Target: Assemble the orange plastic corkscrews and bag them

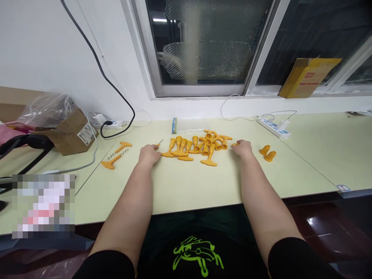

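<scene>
Long cream desk [186,186] beneath a window [203,46], power strip [273,128] at back right. Mid-desk, a heap of orange plastic corkscrew parts [197,147] lies between both hands. Further left, two orange-handled corkscrews [116,157] with steel spirals; further right, two orange caps [267,153]. Left hand [149,154]: fingers together, curled, tips just beside a small steel spiral [159,143]. Right hand [242,148]: fingers together, seemingly on a small orange piece [235,144], though the fingertips are poorly seen.
</scene>
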Action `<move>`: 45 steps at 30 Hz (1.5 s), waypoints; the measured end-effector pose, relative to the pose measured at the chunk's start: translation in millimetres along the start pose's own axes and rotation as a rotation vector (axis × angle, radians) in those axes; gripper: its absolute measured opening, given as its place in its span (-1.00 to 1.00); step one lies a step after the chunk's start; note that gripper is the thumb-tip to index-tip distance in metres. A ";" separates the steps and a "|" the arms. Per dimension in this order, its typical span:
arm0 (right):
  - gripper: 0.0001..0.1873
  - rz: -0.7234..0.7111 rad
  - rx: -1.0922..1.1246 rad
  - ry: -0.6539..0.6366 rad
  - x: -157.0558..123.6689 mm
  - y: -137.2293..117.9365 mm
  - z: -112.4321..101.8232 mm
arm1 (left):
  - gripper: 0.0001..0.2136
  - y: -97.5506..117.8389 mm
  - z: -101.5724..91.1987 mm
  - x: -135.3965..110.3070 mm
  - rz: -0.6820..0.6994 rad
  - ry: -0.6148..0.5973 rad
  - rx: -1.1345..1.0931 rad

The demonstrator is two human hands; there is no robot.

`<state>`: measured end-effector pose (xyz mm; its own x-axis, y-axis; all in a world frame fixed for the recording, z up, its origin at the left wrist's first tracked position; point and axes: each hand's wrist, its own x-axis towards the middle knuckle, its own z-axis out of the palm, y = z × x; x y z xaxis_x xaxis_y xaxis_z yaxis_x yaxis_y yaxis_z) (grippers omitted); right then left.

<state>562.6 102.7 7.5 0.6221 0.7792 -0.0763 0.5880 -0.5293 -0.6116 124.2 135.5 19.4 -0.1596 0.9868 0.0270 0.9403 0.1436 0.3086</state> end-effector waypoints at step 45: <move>-0.68 -0.870 0.668 -0.558 -113.9 -66.2 27.2 | -0.58 80.1 7.0 -65.7 0.261 -0.464 -1.318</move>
<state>438.8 58.1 35.2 -0.2471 0.9103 0.3320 0.2148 0.3855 -0.8974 212.1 82.7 35.7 0.3264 0.9452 -0.0097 -0.0781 0.0372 0.9963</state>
